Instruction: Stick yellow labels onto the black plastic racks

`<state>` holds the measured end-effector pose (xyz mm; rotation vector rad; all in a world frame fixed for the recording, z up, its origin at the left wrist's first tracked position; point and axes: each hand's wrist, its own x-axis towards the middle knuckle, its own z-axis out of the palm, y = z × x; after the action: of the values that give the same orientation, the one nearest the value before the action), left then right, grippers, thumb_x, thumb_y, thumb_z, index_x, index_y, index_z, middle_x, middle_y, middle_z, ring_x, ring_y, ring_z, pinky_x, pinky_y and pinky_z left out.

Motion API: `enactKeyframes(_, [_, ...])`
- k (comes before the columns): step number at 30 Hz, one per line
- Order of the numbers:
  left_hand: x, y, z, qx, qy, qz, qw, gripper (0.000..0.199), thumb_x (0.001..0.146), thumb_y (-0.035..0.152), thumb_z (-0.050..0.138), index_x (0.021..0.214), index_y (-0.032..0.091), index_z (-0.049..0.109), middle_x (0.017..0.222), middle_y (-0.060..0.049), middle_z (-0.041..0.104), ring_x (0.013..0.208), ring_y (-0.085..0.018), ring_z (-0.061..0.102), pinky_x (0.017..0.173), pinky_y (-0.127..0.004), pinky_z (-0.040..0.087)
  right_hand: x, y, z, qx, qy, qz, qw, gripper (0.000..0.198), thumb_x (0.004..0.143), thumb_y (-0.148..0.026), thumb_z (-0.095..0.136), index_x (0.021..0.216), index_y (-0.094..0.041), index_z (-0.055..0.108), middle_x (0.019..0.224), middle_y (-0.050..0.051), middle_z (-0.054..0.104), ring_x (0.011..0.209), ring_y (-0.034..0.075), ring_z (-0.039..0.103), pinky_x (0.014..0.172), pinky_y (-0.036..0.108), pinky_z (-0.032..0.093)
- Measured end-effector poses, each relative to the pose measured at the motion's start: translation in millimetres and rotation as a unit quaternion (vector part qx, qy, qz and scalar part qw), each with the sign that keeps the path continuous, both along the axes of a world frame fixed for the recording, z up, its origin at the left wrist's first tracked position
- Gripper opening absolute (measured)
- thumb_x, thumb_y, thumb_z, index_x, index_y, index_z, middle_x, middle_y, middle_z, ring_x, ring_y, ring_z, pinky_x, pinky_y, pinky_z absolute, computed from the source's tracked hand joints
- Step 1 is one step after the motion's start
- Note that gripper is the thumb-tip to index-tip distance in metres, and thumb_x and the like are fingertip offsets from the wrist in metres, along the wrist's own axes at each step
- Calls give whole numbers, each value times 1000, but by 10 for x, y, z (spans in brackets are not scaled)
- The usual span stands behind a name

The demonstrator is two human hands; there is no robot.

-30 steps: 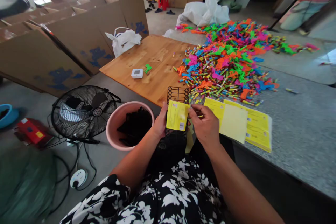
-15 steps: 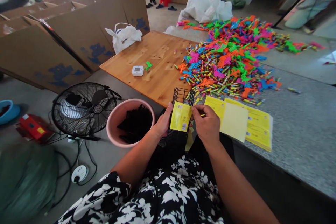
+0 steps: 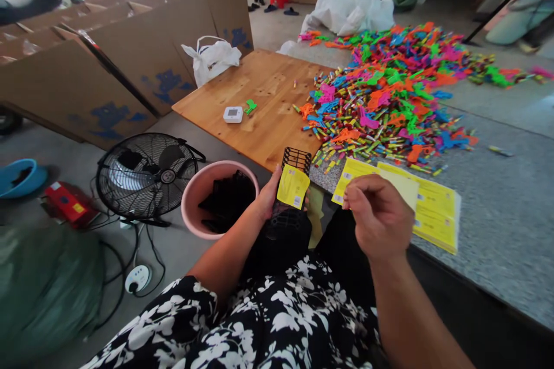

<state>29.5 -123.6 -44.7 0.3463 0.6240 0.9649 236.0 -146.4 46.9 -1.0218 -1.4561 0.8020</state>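
Note:
My left hand [image 3: 269,193] is closed around a black openwork plastic rack [image 3: 296,157], held tilted above my lap. A yellow printed label [image 3: 293,186] lies across the rack's face, its surface slightly wavy. My right hand [image 3: 381,216] is apart from the rack, over the front edge of the grey stone surface. Its thumb and fingertips are pinched together; whatever is between them, if anything, is too small to make out. Just behind these fingers lie sheets of yellow labels [image 3: 437,213], partly covered by the hand, with a pale backing sheet among them.
A big heap of colourful toy guns and small tubes [image 3: 381,98] spreads over the stone surface [image 3: 497,230]. On the wooden board [image 3: 268,86] sit a white device [image 3: 232,115] and a green toy gun [image 3: 250,106]. A pink bucket [image 3: 190,207] of black pieces and a fan [image 3: 147,179] stand left.
My right hand has let go of the label's edge and moved right, to the label sheets. My left hand still holds the rack, with the label on it.

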Motion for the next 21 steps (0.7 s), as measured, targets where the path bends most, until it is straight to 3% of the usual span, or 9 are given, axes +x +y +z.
enactKeyframes(3, [-4,-31,-16,4,-47,-45,998,85,95,80,30,126,10,66,105,-23,76,88,-34,76,77,-50,62,21,129,-28,-121,33,108,986,28,92,-48,69,85,-22,62,73,-1,60,60,14,55,53,27,46])
enactKeyframes(6, [31,-49,47,-9,-62,-58,996,87,97,79,24,127,9,66,105,-24,76,88,-34,76,78,-49,61,-4,240,-153,-165,12,101,981,32,91,-53,69,88,-21,63,73,-1,62,58,13,54,51,27,46])
enactKeyframes(9, [47,-44,98,-28,-58,-49,997,87,98,77,24,132,9,65,105,-23,76,88,-34,76,80,-50,61,-40,269,-286,-93,-139,19,986,42,86,-57,74,108,-22,66,94,3,69,67,15,59,62,30,53])
enactKeyframes(12, [61,-42,115,-44,-31,-21,998,80,100,73,30,135,10,65,107,-21,77,89,-32,77,84,-49,61,-88,235,-398,-4,-251,20,968,40,88,-56,72,109,-22,69,110,7,69,76,17,62,78,36,57])
enactKeyframes(16, [127,-55,144,-36,-12,0,999,75,102,69,34,136,11,66,108,-20,78,90,-31,77,84,-45,61,-146,154,-486,25,-236,18,971,21,99,-40,61,91,-23,70,103,6,68,87,20,66,79,35,56])
enactKeyframes(21, [155,-26,105,-40,40,63,996,65,102,61,45,131,8,70,102,-19,80,84,-28,78,77,-36,62,-111,17,-371,58,-193,11,979,15,99,-32,60,92,-24,71,106,7,70,96,21,68,81,36,58])
